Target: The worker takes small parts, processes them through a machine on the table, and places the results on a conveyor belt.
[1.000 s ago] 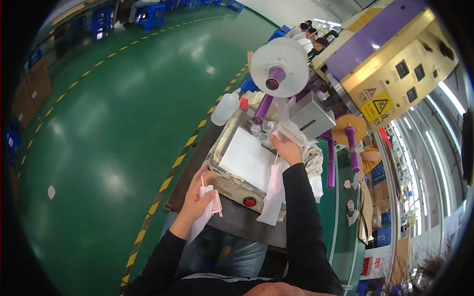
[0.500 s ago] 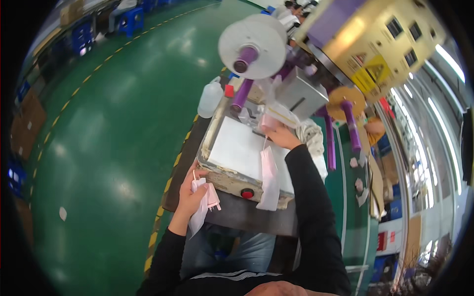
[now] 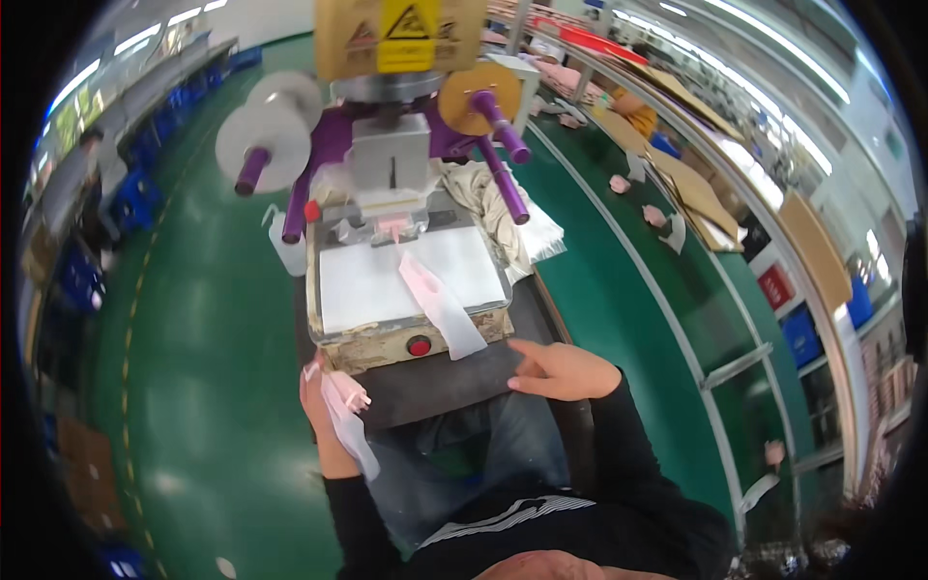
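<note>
My left hand [image 3: 317,406] is closed around a pink plug-like piece [image 3: 348,391] with prongs and a pale pink strip, beside the front left corner of the press base [image 3: 372,354]. A similar pink piece [image 3: 392,224] sits under the silver head [image 3: 390,155] of the press; its pale strip [image 3: 440,307] trails over the white sheet [image 3: 362,290] and hangs past the base's front edge. My right hand [image 3: 568,371] is empty, thumb and index finger apart, at the right front of the dark table, close to the strip's lower end without touching it.
A red button [image 3: 419,345] sits on the base's front. Purple rollers [image 3: 505,184] and white discs [image 3: 261,150] flank the press. A crumpled cloth [image 3: 488,208] lies to its right, a translucent bottle [image 3: 288,242] to its left. A green conveyor [image 3: 628,290] with scattered pink pieces runs along the right.
My right hand has let go of the pink piece under the press head and drawn back toward me. The left hand still holds its piece. The view has turned right.
</note>
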Available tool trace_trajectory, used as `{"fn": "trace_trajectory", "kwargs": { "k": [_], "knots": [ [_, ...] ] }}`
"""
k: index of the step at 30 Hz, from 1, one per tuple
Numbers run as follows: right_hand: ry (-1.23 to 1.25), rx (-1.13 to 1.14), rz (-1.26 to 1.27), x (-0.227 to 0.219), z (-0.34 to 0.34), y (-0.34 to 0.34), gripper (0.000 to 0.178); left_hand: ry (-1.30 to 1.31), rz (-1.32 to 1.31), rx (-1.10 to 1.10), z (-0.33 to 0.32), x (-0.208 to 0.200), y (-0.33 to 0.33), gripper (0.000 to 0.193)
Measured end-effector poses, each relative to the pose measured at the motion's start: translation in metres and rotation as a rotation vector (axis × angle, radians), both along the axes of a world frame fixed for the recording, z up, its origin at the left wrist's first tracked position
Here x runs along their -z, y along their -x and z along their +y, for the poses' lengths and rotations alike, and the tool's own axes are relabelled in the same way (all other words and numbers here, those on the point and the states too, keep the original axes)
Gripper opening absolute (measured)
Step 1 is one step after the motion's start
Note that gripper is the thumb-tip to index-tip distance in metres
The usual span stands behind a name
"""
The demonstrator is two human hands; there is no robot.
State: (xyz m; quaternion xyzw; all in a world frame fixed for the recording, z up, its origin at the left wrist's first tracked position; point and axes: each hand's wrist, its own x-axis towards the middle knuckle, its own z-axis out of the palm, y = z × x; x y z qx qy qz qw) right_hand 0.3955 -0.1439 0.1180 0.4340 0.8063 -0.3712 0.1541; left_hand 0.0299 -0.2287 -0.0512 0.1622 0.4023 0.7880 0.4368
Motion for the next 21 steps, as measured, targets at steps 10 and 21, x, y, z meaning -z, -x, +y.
{"fn": "trace_trajectory", "kwargs": {
  "k": [10,21],
  "knots": [
    [0.111,0.002,1.219,0.080,-0.072,0.135,0.101,-0.191,0.554,-0.009,-0.050,-0.118,-0.102,0.065],
    [-0.769,0.734,0.713,-0.035,-0.069,-0.255,0.054,-0.506,1.098,0.858,0.005,-0.142,-0.184,0.045]
  ]
}}
